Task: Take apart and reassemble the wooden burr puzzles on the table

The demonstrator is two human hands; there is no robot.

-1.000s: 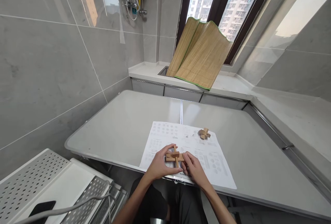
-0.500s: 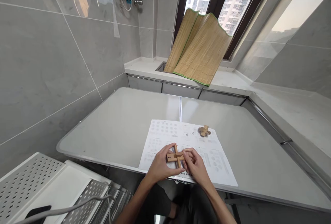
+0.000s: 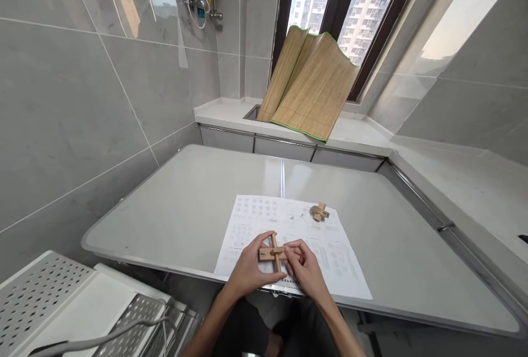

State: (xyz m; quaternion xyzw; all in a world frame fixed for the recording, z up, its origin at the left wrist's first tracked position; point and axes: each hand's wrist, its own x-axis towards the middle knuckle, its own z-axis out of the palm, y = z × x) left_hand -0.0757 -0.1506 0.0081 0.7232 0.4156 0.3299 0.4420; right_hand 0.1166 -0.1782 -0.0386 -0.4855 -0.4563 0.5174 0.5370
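Between my hands is a cross-shaped wooden puzzle (image 3: 267,254), made of a flat block with dark markings and a thin rod crossing it. My left hand (image 3: 248,267) spans the rod, thumb at its near end and fingers at its far end. With closed fingertips, my right hand (image 3: 303,264) pinches the right end of the block. Both hands are just above a printed sheet (image 3: 247,219) with rows of small drawings. Farther back on the sheet lies a second wooden puzzle (image 3: 319,212) of interlocked pieces.
The sheet lies on a pale folding table (image 3: 185,197) with a centre seam. Behind it, a bamboo mat (image 3: 315,87) leans on the counter (image 3: 225,112) by the window. A white perforated rack (image 3: 41,285) with a grey cable (image 3: 119,328) stands at lower left.
The view has shifted slightly, so everything sits a little lower and to the left. Both hands keep their hold on the wooden puzzle, with hardly any change in its pose.
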